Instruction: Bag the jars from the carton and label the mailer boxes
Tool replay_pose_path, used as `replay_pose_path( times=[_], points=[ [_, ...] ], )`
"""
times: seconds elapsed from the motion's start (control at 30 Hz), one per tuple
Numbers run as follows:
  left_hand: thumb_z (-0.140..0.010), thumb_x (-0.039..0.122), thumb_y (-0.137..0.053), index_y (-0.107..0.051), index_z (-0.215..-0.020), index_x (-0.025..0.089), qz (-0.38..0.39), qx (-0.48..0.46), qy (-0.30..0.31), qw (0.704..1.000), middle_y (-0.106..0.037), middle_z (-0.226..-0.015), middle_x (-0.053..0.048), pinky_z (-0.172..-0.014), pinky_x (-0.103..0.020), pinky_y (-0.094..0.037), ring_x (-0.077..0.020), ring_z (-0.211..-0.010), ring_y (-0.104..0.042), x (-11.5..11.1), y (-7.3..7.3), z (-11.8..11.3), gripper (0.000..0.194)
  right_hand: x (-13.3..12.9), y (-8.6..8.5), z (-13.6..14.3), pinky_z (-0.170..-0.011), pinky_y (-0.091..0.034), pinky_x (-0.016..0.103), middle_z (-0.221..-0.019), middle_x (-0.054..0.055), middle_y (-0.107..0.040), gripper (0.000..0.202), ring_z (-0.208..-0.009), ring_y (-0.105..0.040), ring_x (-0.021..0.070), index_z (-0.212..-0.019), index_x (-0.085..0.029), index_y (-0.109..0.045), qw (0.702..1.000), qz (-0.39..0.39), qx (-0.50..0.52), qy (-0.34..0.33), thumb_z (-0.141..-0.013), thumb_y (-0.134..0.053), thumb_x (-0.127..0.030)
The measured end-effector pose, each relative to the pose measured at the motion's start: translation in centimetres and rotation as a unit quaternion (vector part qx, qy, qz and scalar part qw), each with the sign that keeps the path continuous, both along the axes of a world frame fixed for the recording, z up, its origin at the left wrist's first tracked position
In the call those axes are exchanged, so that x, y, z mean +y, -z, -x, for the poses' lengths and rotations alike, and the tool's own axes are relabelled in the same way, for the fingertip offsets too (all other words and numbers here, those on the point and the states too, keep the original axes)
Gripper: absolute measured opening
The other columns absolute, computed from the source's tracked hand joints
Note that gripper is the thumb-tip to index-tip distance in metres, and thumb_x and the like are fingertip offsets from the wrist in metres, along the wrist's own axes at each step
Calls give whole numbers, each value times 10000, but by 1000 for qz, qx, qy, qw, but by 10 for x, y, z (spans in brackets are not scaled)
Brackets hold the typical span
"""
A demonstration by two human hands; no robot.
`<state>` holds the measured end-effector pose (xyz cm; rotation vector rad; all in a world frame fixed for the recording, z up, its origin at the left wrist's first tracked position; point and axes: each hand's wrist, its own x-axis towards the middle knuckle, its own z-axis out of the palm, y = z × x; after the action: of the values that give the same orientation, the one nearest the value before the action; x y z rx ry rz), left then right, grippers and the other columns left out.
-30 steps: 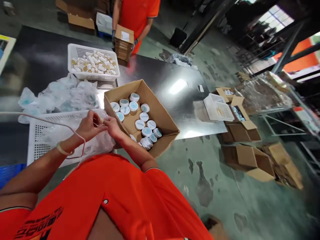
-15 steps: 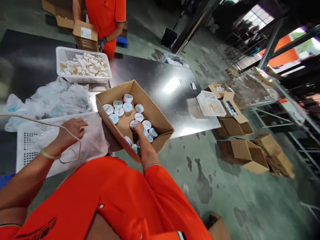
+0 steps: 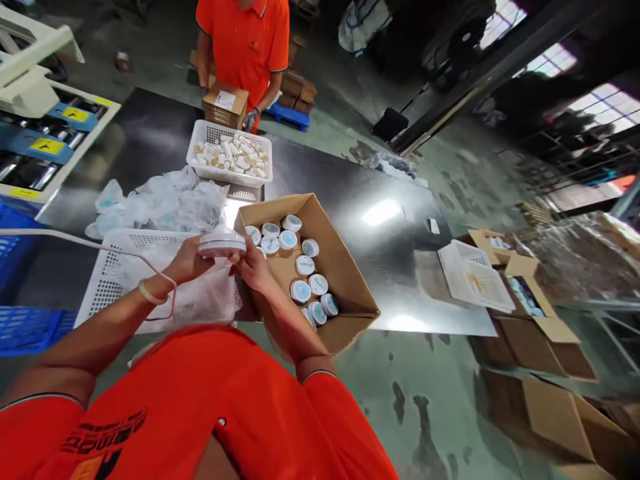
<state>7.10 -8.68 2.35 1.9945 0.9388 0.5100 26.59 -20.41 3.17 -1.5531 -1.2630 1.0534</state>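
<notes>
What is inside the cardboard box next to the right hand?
Round white pieces, several with pale blue tops, lie inside the cardboard box. The right forearm crosses its near side; whatever is behind it, or beneath the pieces, cannot be seen.

Carton (image 3: 340, 267) open above; cable (image 3: 70, 238) crosses left wrist (image 3: 160, 285).

An open brown cardboard box (image 3: 345, 277) is standing on the rectangular dark metal bench (image 3: 345, 183), with round white-and-blue containers (image 3: 305, 265) lying in it. To its left, a rectangular white plastic basket (image 3: 101, 287) is sitting along the near edge, and crumpled translucent plastic bags (image 3: 173, 203) are lying behind that. Farther back, a deep white plastic basket (image 3: 230, 176) is holding small white-and-gold cylinders (image 3: 233, 153).
</notes>
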Motion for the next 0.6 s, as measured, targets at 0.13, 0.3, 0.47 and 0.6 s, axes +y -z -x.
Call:
replay_pose_path(
  times=[0.13,0.3,0.47,0.6],
  points=[
    [-694,125,-603,-843,-1346,197,-17,32,-5,999,-799,-1468,-114,-1178,-483,-611,-367,-1358,-747,4,-4,1,699,8,-11,15,-798,-564,345,-1179,116,-788,285,-897,-754,250,-1396,-238,-724,940,70,-333,-8,-1120,-687,-297],
    [-772,37,-548,-839,-1423,134,-54,70,-19,996,-802,-1480,-103,-1249,-427,-569,-301,-1373,-738,57,-31,-2,720,27,-12,0,-815,-580,327,-1245,108,-800,586,-864,-741,218,-1620,-257,-649,954,-30,-297,23,-1061,-797,-349],
    [-985,24,-585,-685,-1624,74,-162,131,-96,973,-654,-1684,-121,-1366,-513,-417,-284,-1490,-571,136,-63,4,649,22,10,-4,-925,-603,297,-1210,105,-828,408,-1014,-771,216,-1462,-170,-724,958,56,-268,83,-1068,-769,-266],
    [-1081,21,-518,-624,-1627,-17,-124,196,-61,971,-589,-1717,-209,-1357,-666,-363,-337,-1548,-458,160,-54,16,557,-2,37,32,-999,-618,359,-1353,231,-812,682,-1206,-795,328,-1501,-90,-665,893,304,-330,-37,-915,-968,-261]
  ],
)
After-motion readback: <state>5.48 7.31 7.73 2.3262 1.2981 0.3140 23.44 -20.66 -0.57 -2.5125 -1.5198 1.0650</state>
